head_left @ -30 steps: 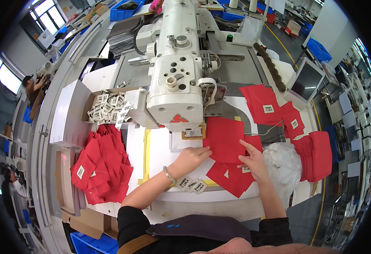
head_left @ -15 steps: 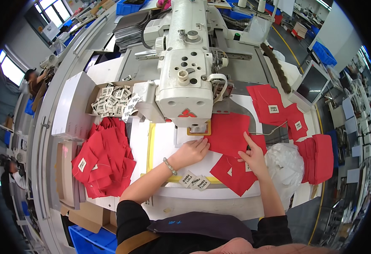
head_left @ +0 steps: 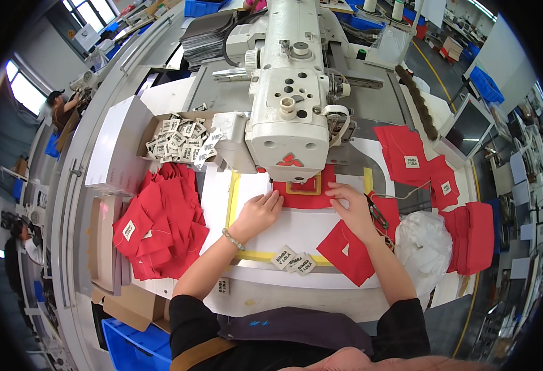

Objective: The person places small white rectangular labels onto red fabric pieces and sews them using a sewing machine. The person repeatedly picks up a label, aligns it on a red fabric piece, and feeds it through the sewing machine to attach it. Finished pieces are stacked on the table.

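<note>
A red fabric piece (head_left: 311, 203) lies under the white sewing machine head (head_left: 288, 139), with a small yellow frame (head_left: 304, 187) over its middle. At its left edge is my left hand (head_left: 259, 215), its fingers pressed together on the cloth. My right hand (head_left: 350, 207) has its fingertips on the right edge, thumb and forefinger bent around it. Below the right hand lies another red piece (head_left: 345, 263) with a loose thread. Three pale printed labels (head_left: 293, 260) lie in front of my left forearm.
A box of printed labels (head_left: 178, 141) and a heap of red pieces (head_left: 160, 226) stand at left. At right are a white plastic bag (head_left: 421, 244), a stack of red pieces (head_left: 472, 238) and a screen (head_left: 465, 130). Small dark snips (head_left: 378, 213) lie beside my right hand.
The red piece has moved left and away from me, under the machine head and yellow frame. Both hands moved with it, the right one more. The snips have come into sight.
</note>
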